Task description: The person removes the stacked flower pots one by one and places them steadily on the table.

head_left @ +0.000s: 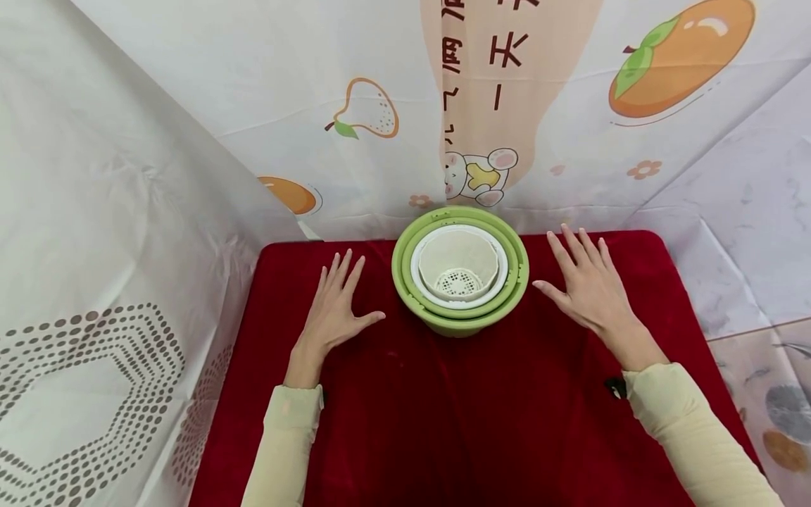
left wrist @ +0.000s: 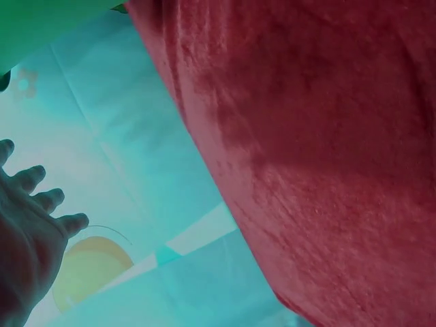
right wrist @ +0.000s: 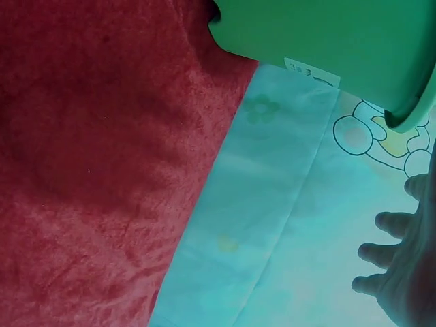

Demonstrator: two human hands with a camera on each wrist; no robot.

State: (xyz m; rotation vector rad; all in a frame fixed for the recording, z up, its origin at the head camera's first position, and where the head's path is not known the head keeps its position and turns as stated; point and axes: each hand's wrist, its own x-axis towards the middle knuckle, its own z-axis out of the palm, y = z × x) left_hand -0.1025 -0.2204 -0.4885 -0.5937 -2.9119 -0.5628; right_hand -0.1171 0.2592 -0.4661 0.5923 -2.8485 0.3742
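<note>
Head view: nested pots (head_left: 459, 253) at mid-frame; left hand (head_left: 336, 310) and right hand (head_left: 591, 290) either side, fingers spread, holding nothing. Probably light, stiff, slightly slippery plastic; best gripped under the outer rim (head_left: 397, 269).

Your sleeves (head_left: 288, 436) = pale cream; tblcloth (head_left: 443, 408) = deep red. You've got green outer pots (head_left: 457, 328), white pot (head_left: 503, 266) inside, off-white innermost pot (head_left: 459, 250). Back curtain (head_left: 285, 77): white w/ orange fruit (head_left: 684, 60), peach band (head_left: 551, 70), dk red lettering (head_left: 508, 51). Curtain on yr left (head_left: 63, 211): white w/ grey-brn dotted hexagons (head_left: 93, 318).
</note>
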